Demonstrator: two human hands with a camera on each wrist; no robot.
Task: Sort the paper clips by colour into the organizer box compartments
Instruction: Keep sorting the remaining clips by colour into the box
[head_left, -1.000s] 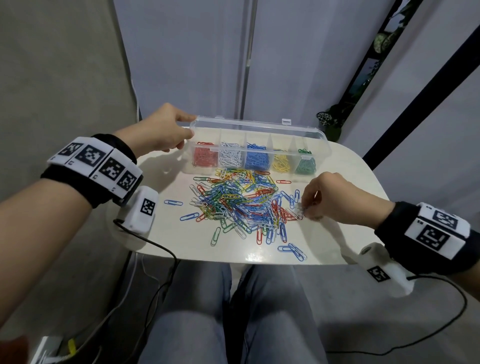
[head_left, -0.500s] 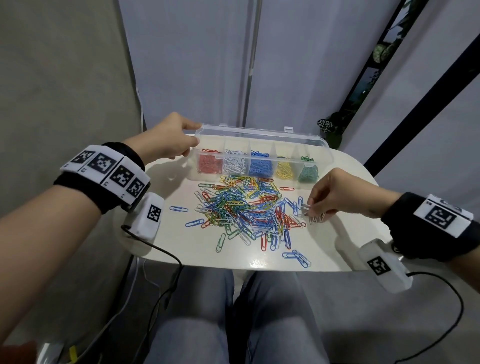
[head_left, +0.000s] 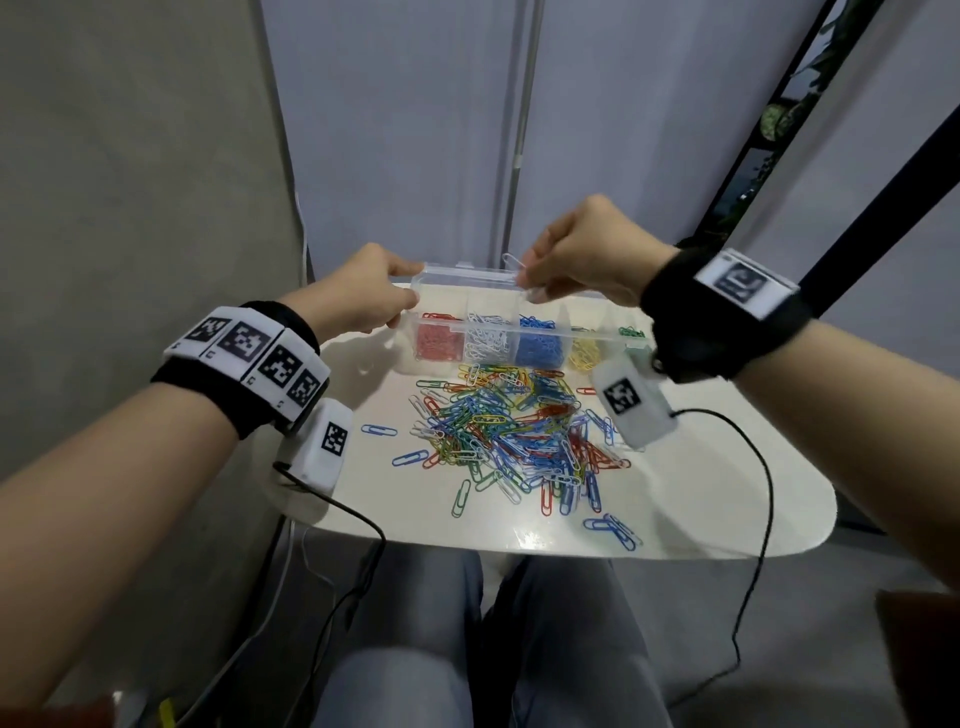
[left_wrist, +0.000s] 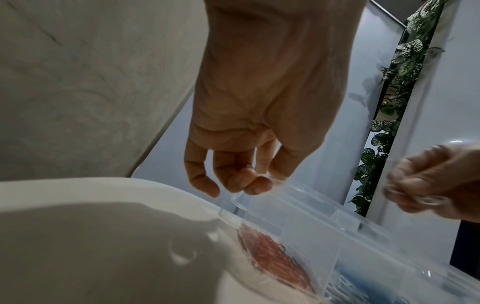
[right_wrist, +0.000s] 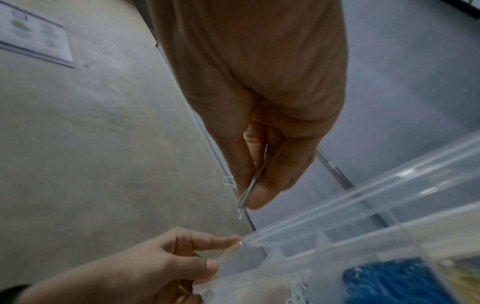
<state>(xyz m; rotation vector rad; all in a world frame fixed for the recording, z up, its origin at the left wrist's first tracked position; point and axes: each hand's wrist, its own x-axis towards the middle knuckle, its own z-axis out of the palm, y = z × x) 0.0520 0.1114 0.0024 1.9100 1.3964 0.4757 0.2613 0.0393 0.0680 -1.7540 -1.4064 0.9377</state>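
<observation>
A clear organizer box (head_left: 483, 326) stands at the table's far edge, with red (head_left: 439, 343), white (head_left: 488, 343), blue (head_left: 537, 348), yellow (head_left: 587, 353) and green (head_left: 631, 332) clips in separate compartments. My left hand (head_left: 415, 283) pinches the left corner of its raised lid (head_left: 467, 274) between index finger and thumb (right_wrist: 210, 265). Above the box, over the white and blue compartments, my right hand (head_left: 524, 275) pinches a white paper clip (head_left: 511, 261), seen edge-on in the right wrist view (right_wrist: 252, 189). A mixed pile of coloured clips (head_left: 514, 431) lies in front of the box.
The white table (head_left: 727, 493) ends just past the pile at the near edge. Stray blue clips lie at the left (head_left: 379, 430) and near front (head_left: 613, 527). A cable (head_left: 763, 499) crosses the table's right part. A plant (head_left: 779, 119) stands behind.
My right hand has risen from the right edge of the pile with the white clip and moved up and left to above the box. My left hand has stayed on the lid.
</observation>
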